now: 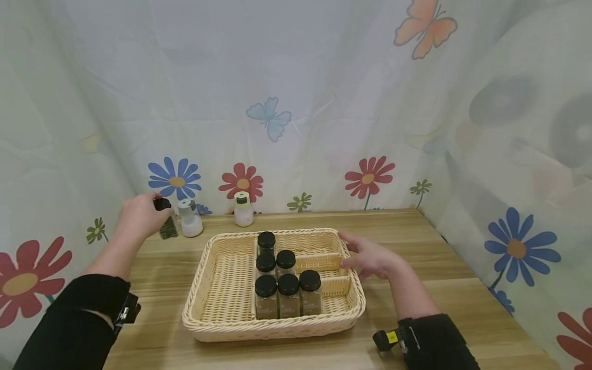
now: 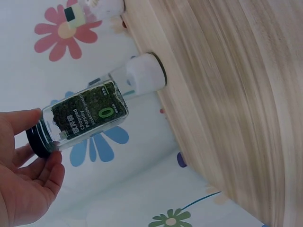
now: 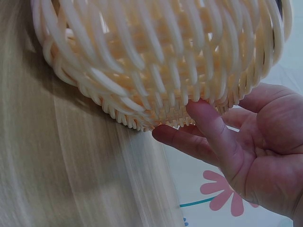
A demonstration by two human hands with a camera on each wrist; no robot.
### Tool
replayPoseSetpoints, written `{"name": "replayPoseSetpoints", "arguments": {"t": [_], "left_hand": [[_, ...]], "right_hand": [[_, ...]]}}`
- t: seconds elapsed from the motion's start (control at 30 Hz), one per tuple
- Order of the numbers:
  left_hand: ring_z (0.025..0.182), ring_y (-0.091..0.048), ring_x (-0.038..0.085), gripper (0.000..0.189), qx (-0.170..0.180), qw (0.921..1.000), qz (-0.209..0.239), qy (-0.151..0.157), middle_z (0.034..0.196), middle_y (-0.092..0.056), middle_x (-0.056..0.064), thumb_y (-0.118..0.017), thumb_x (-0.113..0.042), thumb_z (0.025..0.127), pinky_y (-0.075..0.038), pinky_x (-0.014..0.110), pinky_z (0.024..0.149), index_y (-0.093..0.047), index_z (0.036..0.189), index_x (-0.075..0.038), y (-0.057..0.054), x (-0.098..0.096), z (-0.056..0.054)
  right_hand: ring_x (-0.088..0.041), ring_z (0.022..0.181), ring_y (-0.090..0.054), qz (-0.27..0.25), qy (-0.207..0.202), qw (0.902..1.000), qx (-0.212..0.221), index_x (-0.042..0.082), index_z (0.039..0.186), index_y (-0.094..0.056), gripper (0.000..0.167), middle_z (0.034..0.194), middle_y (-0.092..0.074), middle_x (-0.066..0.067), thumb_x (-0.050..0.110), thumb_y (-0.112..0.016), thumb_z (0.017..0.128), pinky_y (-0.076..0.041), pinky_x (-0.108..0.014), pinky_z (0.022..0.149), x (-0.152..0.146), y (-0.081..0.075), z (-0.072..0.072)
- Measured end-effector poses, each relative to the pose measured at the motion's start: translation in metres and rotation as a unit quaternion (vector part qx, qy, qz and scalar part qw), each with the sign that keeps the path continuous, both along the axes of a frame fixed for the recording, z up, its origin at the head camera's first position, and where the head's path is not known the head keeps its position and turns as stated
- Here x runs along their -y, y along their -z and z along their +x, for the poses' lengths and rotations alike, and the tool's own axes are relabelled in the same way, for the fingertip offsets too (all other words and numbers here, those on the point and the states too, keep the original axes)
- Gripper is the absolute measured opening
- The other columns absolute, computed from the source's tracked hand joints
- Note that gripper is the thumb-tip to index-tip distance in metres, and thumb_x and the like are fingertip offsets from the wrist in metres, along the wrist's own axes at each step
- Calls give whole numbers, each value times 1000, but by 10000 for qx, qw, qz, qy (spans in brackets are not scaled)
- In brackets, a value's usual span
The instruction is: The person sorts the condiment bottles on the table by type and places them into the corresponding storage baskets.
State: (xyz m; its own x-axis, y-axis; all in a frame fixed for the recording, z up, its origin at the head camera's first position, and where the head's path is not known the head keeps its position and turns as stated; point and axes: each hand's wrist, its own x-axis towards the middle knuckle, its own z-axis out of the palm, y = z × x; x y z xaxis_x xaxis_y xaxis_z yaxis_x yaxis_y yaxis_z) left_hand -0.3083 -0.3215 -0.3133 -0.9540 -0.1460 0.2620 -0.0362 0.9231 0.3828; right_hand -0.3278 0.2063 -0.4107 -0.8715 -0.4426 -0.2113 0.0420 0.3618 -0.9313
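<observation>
At the back left, my left hand (image 1: 141, 218) holds a glass jar of chopped parsley (image 2: 90, 111) by its black lid. In the left wrist view, the thumb and fingertips pinch that lid, and the label faces the camera. My right hand (image 1: 372, 257) touches the right side of a woven basket (image 1: 219, 329), its fingers fairly straight along the rim and outer wall. Inside the basket, several black-lidded spice jars (image 1: 289, 298) stand grouped in the middle compartments. The wide left compartment (image 1: 226, 282) shows bare weave.
Just right of the parsley jar stands a white-filled shaker (image 1: 191, 221). A second shaker (image 1: 243, 210) is farther right, behind the basket. The wooden table (image 1: 416, 298) ends at a flowered curtain (image 1: 314, 164) at the back and sides.
</observation>
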Motion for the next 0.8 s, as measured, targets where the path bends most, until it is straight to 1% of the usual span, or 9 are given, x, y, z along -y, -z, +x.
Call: {"name": "replayPoseSetpoints", "arguments": {"t": [0.17,0.37,0.5,0.63,0.8], "left_hand": [[104,-53,52,55,-33,10000,-35,65,123,-54,37,-62,-27,97,-52,55,76,-51,137,8,-4,-6,0],[105,-53,52,55,-73,9998,-38,165,124,-53,37,-62,-27,98,-53,55,76,-51,138,8,-9,-14,3],[106,-54,51,57,-101,9997,-37,213,125,-53,37,-63,-28,98,-55,55,77,-51,140,7,-12,-20,3],[107,-54,52,58,-171,9994,-66,294,127,-52,38,-62,-29,98,-55,55,77,-51,142,7,-14,-26,3],[107,-56,51,56,-288,9986,-89,435,125,-55,37,-63,-28,97,-56,54,77,-53,140,7,-17,-35,4]], "right_hand": [[-35,95,-70,46,-8,10000,-30,16,165,-18,93,160,-25,-30,1,-72,91,-61,-53,65,0,0,0],[-35,97,-70,78,6,10000,-38,17,165,-19,93,161,-25,-29,1,-72,90,-61,-53,65,0,-1,1],[-35,99,-70,55,-84,9999,-57,16,165,-17,93,161,-23,-31,1,-71,91,-61,-53,65,-1,-2,1],[-37,102,-68,52,-115,9999,-50,16,165,-16,92,161,-22,-31,1,-70,92,-61,-53,66,-1,-2,1],[-39,104,-67,51,-125,9999,-62,15,165,-15,92,161,-21,-32,1,-70,92,-61,-53,65,-2,-2,1]]}}
